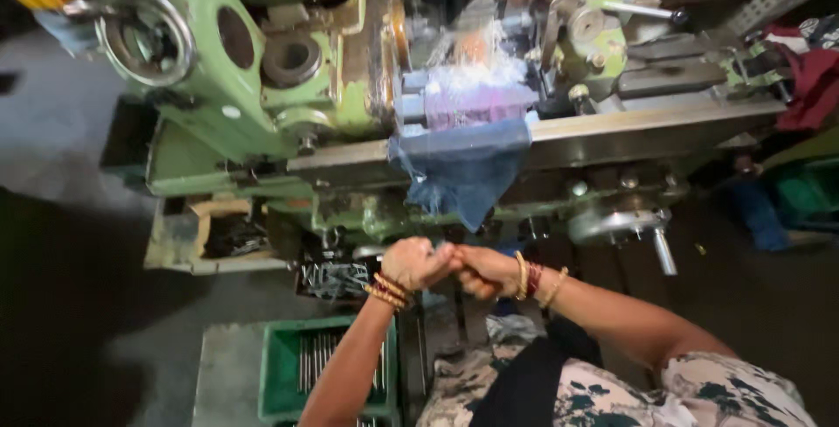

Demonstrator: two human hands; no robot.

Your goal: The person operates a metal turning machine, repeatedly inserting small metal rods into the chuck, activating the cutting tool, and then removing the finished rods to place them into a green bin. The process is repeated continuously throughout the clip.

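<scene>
Left hand and right hand, both clenched, touch knuckles before the green lathe; contents hidden.

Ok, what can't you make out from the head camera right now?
- What the hands grip: the left hand and right hand are closed together, and their fingers cover it.
- Workpiece in the lathe: blurred, behind glare and a blue cloth.
- Green crate: cut off by the bottom edge, partly behind the left arm.
</scene>
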